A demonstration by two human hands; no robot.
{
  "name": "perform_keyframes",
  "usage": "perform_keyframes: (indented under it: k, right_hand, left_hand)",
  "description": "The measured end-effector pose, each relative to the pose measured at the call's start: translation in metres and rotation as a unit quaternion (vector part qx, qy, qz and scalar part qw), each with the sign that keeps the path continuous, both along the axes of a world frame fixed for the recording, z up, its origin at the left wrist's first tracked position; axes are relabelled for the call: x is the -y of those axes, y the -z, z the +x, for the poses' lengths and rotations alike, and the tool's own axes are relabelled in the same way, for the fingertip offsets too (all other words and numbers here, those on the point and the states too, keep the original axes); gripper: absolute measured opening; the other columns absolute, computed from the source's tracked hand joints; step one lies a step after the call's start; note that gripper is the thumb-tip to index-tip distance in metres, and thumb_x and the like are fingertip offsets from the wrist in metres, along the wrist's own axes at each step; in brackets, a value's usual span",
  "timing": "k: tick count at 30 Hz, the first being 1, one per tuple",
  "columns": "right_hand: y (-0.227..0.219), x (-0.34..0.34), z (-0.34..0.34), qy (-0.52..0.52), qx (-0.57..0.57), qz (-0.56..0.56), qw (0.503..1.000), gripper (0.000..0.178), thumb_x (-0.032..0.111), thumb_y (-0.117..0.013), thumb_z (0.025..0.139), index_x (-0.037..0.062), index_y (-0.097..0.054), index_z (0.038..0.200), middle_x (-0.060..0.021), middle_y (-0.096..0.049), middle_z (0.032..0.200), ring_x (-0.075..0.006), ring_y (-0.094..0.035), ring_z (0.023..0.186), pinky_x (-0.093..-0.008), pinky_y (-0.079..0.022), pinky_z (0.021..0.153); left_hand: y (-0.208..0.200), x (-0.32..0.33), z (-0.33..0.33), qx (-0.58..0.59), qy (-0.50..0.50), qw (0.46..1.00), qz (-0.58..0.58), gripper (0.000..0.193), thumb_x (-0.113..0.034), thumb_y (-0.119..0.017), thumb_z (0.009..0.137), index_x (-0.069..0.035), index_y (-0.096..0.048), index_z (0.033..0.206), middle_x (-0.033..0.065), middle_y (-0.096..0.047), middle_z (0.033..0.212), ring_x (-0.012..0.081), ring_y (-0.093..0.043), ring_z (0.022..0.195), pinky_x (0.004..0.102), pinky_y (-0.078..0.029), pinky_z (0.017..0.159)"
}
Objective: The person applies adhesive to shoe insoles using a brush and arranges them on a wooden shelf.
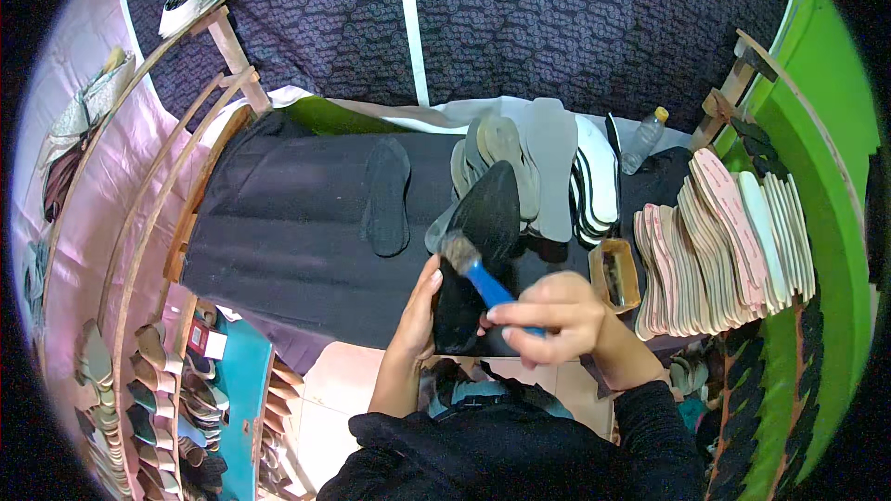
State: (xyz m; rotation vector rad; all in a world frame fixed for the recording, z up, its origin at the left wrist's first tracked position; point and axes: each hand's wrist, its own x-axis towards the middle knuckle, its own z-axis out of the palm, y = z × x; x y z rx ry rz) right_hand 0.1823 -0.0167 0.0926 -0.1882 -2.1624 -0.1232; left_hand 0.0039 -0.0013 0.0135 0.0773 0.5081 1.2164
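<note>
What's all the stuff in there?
Blue-handled bristle brush: one, blue, centre
Black pointed sole: one, black, under brush
Flat charcoal insole: one, charcoal, tabletop
Grey flat soles: several, grey, tabletop
White flat soles: several, white, tabletop
Yellow-capped plastic bottle: one, clear, back right
Open tan box: one, tan, right
Pink and tan insoles: many, mixed, right
Cloth-covered table: one, black, middle
Green wall: one, green, right
Shoe parts: many, mixed, lower left
Left hand, right hand: two, bare, front
</note>
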Motion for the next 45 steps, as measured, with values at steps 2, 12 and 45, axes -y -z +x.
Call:
perform_keyframes:
  k: [2, 12, 45]
  right_hand:
    - [0.002, -0.001, 0.002, -0.025, -0.023, -0.018, 0.999, 0.018, 0.018, -0.072, 0.067, 0.0074, -0.060, 0.075, -0.0126, -0.065, 0.092, -0.0180, -0.061, 0.062, -0.0271, -0.050, 0.050]
    - [0.011, 0.008, 0.016, 0.034, -0.022, -0.017, 0.999, 0.025, 0.030, -0.066, 0.077, 0.0064, -0.059, 0.081, -0.0136, -0.066, 0.091, -0.0199, -0.060, 0.059, -0.0284, -0.049, 0.051]
    - [0.058, 0.056, 0.008, -0.090, -0.017, -0.063, 0.994, 0.022, 0.025, -0.063, 0.083, 0.0037, -0.061, 0.078, -0.0115, -0.066, 0.084, -0.0164, -0.058, 0.055, -0.0250, -0.045, 0.045]
  left_hand:
    - [0.001, 0.004, -0.013, -0.120, 0.062, 0.984, 0.112, 0.050, -0.030, -0.034, 0.093, -0.010, -0.024, 0.138, 0.0207, -0.055, 0.105, 0.0277, -0.063, 0.066, 0.0367, -0.055, 0.055]
    - [0.004, 0.008, -0.014, -0.222, 0.124, 0.940, 0.226, 0.050, -0.030, -0.033, 0.093, -0.010, -0.023, 0.138, 0.0210, -0.055, 0.104, 0.0274, -0.063, 0.064, 0.0352, -0.055, 0.053]
    - [0.001, 0.005, 0.009, -0.185, 0.004, 0.963, 0.198, 0.049, -0.035, -0.026, 0.095, -0.021, -0.016, 0.141, 0.0156, -0.052, 0.110, 0.0293, -0.063, 0.071, 0.0392, -0.056, 0.058]
